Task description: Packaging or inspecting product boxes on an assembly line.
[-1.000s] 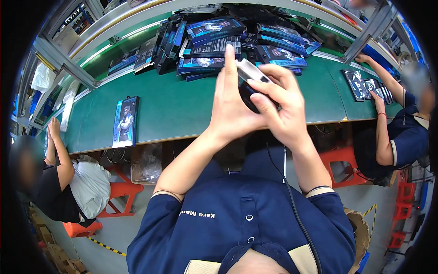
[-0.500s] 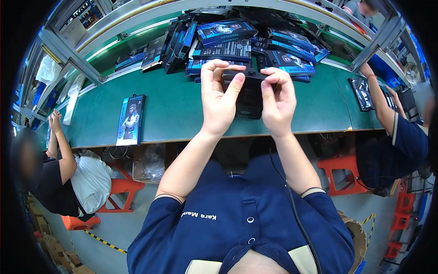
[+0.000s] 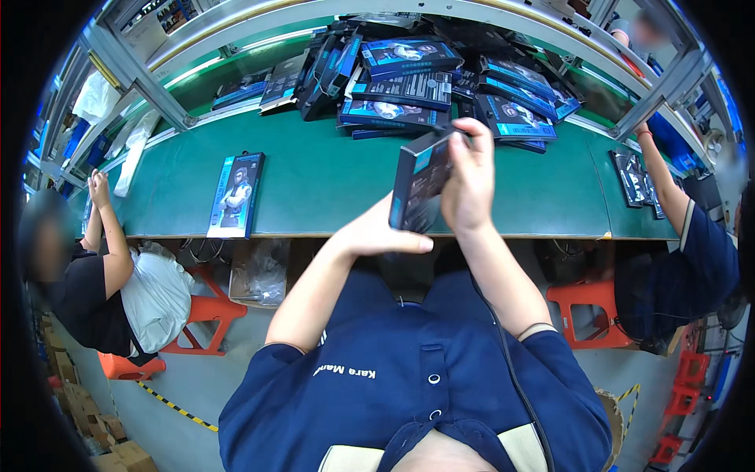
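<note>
Right now we hold a flat black-and-blue retail box (image 3: 421,182) tilted up above the near part of the green surface (image 3: 314,189), its longer visible side running away from us, towards the pile of boxes (image 3: 405,90). Our right hand (image 3: 470,185) is at its right side, thumb and fingers pinching the upper right edge, while our left hand (image 3: 370,228) lies at its lower left, thumb stretched below the near end. The box hides our other left fingers, so we cannot tell whether they grip it or merely support it.
</note>
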Tool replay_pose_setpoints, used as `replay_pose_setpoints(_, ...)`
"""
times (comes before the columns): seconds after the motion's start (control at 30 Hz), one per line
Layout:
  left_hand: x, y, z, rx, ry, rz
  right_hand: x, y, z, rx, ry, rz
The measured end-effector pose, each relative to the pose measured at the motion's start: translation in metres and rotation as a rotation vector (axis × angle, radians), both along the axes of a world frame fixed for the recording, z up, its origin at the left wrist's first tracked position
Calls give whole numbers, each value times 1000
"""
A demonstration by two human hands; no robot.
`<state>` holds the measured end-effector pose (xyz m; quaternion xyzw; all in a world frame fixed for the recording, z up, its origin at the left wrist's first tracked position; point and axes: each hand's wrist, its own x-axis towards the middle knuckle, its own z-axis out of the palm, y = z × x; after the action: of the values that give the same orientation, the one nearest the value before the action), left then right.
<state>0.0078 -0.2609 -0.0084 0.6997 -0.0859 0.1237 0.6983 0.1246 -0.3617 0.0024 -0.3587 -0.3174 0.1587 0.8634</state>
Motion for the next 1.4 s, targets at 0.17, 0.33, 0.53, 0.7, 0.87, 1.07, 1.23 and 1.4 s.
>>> replay_pose_setpoints(0.17, -50, 29, 33, 857, 322, 956, 27, 39, -2, -731, -1182, -715)
replay_pose_setpoints(0.33, -123, 143, 15, 990, 1376, 1343, 77, 38, -15, -1034, -1555, -880)
replay_pose_setpoints(0.53, -101, 175, 11, 1313, 1260, 1366, 56, -1, 4, -544, -1483, -925)
replay_pose_setpoints(0.7, -35, 16, 11, 1306, 42, 653, 37, -65, -41, -545, -1468, -314)
replay_pose_setpoints(0.87, -27, -21, -24, 1519, -267, 351, 153, -150, -36, -758, -1322, -967)
replay_pose_setpoints(1.07, -3, -35, 60, 1372, -19, 335, 292, -337, -67, -1986, -413, -1266)
replay_pose_setpoints(1.23, 27, -5, 43, 1282, 113, 235, 262, -324, -68, -1751, -700, -1734)
replay_pose_setpoints(1.4, 42, -25, -1, 1295, 98, 234, 196, -355, -85, -990, 538, -1247)
